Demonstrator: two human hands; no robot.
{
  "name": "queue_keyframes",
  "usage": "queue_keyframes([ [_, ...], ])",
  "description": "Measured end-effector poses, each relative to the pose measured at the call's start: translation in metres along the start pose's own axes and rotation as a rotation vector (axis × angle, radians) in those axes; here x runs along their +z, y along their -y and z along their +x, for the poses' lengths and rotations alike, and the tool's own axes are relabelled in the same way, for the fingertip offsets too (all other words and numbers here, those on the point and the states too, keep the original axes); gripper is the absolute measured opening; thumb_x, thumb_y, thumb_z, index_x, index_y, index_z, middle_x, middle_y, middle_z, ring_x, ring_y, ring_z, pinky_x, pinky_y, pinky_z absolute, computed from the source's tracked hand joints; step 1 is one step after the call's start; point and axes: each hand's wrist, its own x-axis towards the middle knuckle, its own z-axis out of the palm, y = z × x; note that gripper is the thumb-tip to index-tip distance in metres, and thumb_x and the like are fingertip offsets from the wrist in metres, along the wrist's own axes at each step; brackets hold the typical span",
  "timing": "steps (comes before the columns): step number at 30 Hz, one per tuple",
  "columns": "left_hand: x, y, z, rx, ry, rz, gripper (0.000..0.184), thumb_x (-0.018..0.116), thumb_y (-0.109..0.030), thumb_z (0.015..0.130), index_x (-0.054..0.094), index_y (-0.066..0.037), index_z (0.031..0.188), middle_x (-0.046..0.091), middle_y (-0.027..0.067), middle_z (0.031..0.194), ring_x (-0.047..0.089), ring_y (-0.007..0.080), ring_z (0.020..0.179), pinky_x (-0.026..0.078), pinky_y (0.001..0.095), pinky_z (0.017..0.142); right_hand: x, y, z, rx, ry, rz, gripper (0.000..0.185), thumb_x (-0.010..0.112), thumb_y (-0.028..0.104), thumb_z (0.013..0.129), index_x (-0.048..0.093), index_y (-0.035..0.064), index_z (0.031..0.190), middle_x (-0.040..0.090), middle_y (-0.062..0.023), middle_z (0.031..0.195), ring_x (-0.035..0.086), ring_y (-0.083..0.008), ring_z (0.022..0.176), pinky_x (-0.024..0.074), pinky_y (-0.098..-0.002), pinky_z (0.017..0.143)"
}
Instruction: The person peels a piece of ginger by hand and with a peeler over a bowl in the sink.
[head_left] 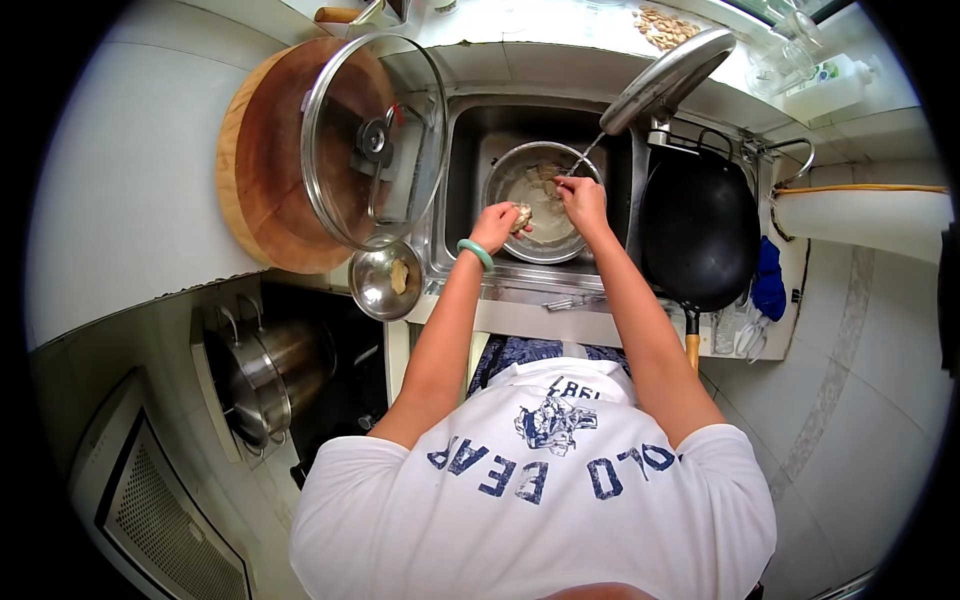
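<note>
My left hand [493, 228], with a green bangle at the wrist, holds a pale, knobbly lump of food [522, 218] over a round metal bowl [492, 190] in the sink. My right hand [583, 205] is closed in a pinch at the bowl's right side, close to the thin stream from the faucet [665, 80]. Whatever its fingertips grip is too small to make out. Cloudy water [550, 228] and some pale brownish pieces lie in the bowl. A smaller metal bowl [370, 290] on the left holds a pale yellow piece [400, 277].
The bowl stands in a steel sink [470, 130]. Left are a round wooden chopping board [245, 170] and a glass lid [330, 190]. A black wok [700, 230] stands right, beside a blue cloth [768, 280]. A steel pot [270, 370] is lower left.
</note>
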Motion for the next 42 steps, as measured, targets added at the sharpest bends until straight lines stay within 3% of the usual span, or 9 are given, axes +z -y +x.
queue_keyframes([
  [9, 0.021, -0.002, 0.024, 0.074, -0.097, -0.023, 0.025, 0.051, -0.024, 0.089, 0.062, -0.003, 0.098, 0.063, 0.0013, 0.083, 0.060, 0.0093, 0.077, 0.047, 0.0235, 0.064, -0.010, 0.010, -0.006, -0.045, -0.054, -0.303, 0.018, 0.067, 0.016, 0.070, 0.069, 0.0131, 0.088, 0.065, -0.0104, 0.073, 0.062, -0.0237, 0.064, 0.0483, -0.0312, 0.062],
  [10, 0.026, -0.003, 0.028, 0.118, -0.152, -0.089, 0.021, 0.058, -0.020, 0.085, 0.065, -0.002, 0.090, 0.062, 0.0015, 0.078, 0.057, 0.0075, 0.068, 0.050, 0.0240, 0.058, -0.007, 0.003, -0.006, -0.067, -0.073, -0.174, 0.018, 0.067, 0.016, 0.070, 0.069, 0.0130, 0.088, 0.065, -0.0100, 0.075, 0.061, -0.0228, 0.062, 0.0482, -0.0307, 0.062],
  [13, 0.037, -0.009, 0.036, 0.122, -0.192, -0.062, 0.017, 0.056, -0.017, 0.087, 0.064, -0.003, 0.093, 0.063, 0.0017, 0.079, 0.058, 0.0076, 0.071, 0.048, 0.0227, 0.059, -0.008, 0.000, -0.002, -0.040, -0.065, 0.075, 0.019, 0.068, 0.015, 0.072, 0.069, 0.0087, 0.090, 0.066, -0.0083, 0.080, 0.059, -0.0153, 0.061, 0.0472, -0.0266, 0.060],
  [15, 0.044, -0.012, 0.039, 0.144, -0.226, -0.079, 0.015, 0.058, -0.015, 0.085, 0.064, -0.003, 0.091, 0.063, 0.0018, 0.078, 0.057, 0.0066, 0.069, 0.049, 0.0217, 0.057, -0.007, -0.003, 0.000, 0.259, 0.111, 0.384, 0.026, 0.068, 0.018, 0.073, 0.066, 0.0034, 0.095, 0.066, -0.0109, 0.075, 0.061, -0.0155, 0.063, 0.0477, -0.0267, 0.061],
  [19, 0.046, -0.013, 0.039, 0.219, -0.371, 0.261, 0.019, 0.060, -0.020, 0.083, 0.065, -0.003, 0.088, 0.064, 0.0074, 0.077, 0.059, 0.0133, 0.065, 0.048, 0.0277, 0.058, -0.014, -0.005, 0.001, 0.124, 0.176, 0.233, 0.026, 0.069, 0.018, 0.075, 0.066, -0.0002, 0.093, 0.067, -0.0067, 0.075, 0.059, -0.0065, 0.068, 0.0467, -0.0213, 0.061],
  [23, 0.050, -0.020, 0.030, 0.352, -0.445, 0.562, 0.021, 0.061, -0.023, 0.079, 0.064, -0.003, 0.084, 0.062, 0.0156, 0.080, 0.061, 0.0297, 0.069, 0.047, 0.0361, 0.064, -0.026, 0.008, 0.003, 0.130, 0.221, 0.188, 0.022, 0.067, 0.016, 0.074, 0.067, -0.0017, 0.088, 0.066, -0.0071, 0.071, 0.061, -0.0082, 0.063, 0.0477, -0.0222, 0.058],
  [26, 0.052, -0.018, 0.031, 0.509, -0.481, 0.647, 0.020, 0.059, -0.021, 0.079, 0.064, -0.002, 0.083, 0.063, 0.0164, 0.080, 0.059, 0.0346, 0.073, 0.047, 0.0384, 0.065, -0.027, 0.018, 0.004, 0.092, 0.229, 0.198, 0.017, 0.063, 0.012, 0.073, 0.067, -0.0028, 0.079, 0.064, -0.0088, 0.062, 0.060, -0.0107, 0.054, 0.0478, -0.0240, 0.053],
  [32, 0.048, -0.014, 0.031, 0.479, -0.488, 0.625, 0.021, 0.058, -0.022, 0.079, 0.063, -0.002, 0.083, 0.062, 0.0169, 0.079, 0.060, 0.0345, 0.074, 0.047, 0.0391, 0.066, -0.024, 0.026, 0.008, -0.078, 0.259, 0.022, 0.016, 0.061, 0.012, 0.069, 0.063, -0.0032, 0.070, 0.057, -0.0109, 0.051, 0.058, -0.0132, 0.045, 0.0454, -0.0249, 0.045],
  [42, 0.041, -0.015, 0.029, 0.389, -0.485, 0.462, 0.024, 0.060, -0.024, 0.080, 0.064, -0.001, 0.087, 0.063, 0.0162, 0.078, 0.062, 0.0280, 0.071, 0.047, 0.0334, 0.064, -0.017, 0.017, 0.009, 0.305, 0.168, 0.525, 0.012, 0.064, 0.004, 0.075, 0.066, -0.0056, 0.083, 0.064, -0.0075, 0.066, 0.059, -0.0094, 0.053, 0.0493, -0.0204, 0.049],
])
